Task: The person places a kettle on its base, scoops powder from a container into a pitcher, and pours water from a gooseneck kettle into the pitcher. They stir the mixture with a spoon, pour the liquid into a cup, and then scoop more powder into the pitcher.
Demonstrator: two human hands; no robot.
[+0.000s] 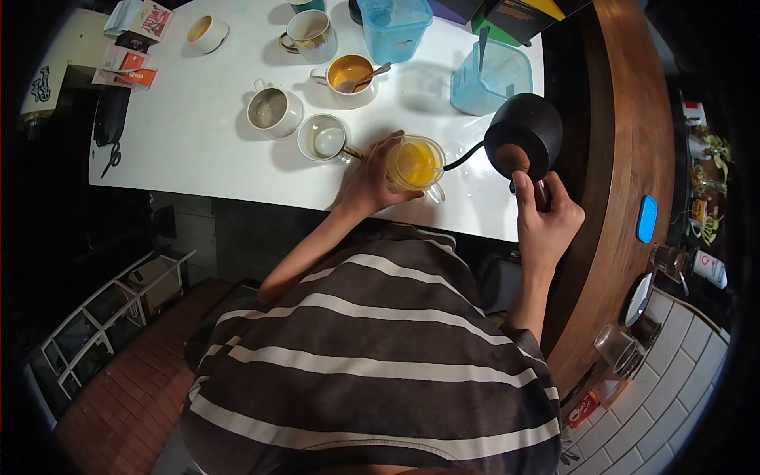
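Note:
My left hand is wrapped round a clear glass mug with yellow contents, near the front edge of the white table. The fingers of my right hand are closed on the handle of a black gooseneck kettle. The kettle is tilted, and the tip of its thin spout is at the mug's rim, where a thin stream shows. Just left of my left hand stands a pale mug. Behind it, a white cup with an orange-brown inside holds a spoon.
More mugs stand at the left and back. A blue container is at the back, and another blue container with a utensil is near the kettle. Along the right runs a wooden counter; boxes sit at the back right.

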